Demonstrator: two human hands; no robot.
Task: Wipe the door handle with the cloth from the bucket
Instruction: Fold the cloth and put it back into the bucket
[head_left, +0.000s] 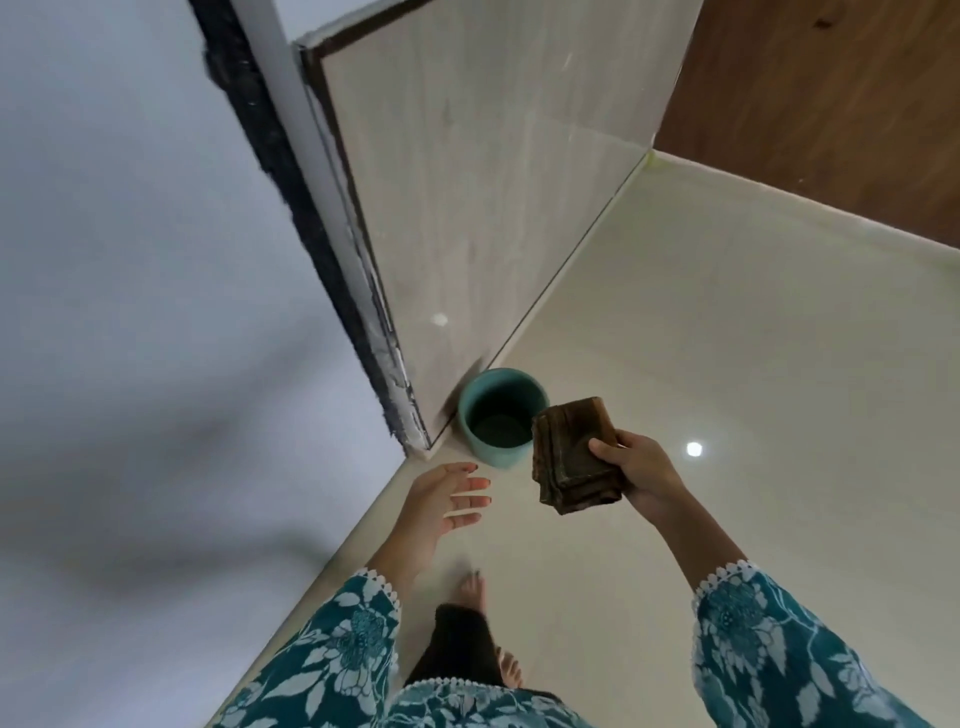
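Head view: a teal bucket (503, 415) stands upright on the pale tiled floor (727, 364), tucked against the foot of the tiled wall (467, 182) and just beside the dark-edged door frame (363, 312). Its mouth faces the camera; the inside looks dark and shadowed, and nothing can be made out lying in it. Just to the right of the bucket, partly over its rim in this view, the folded brown cloth (574, 457) is held off the floor by the right hand (636, 475), thumb pressed on top and fingers clamped underneath. Below and left of the bucket, near but not touching it, the left hand (449, 501) hangs loose with fingers spread, gripping nothing. Bare feet (475, 590) stand on the floor well below the bucket.
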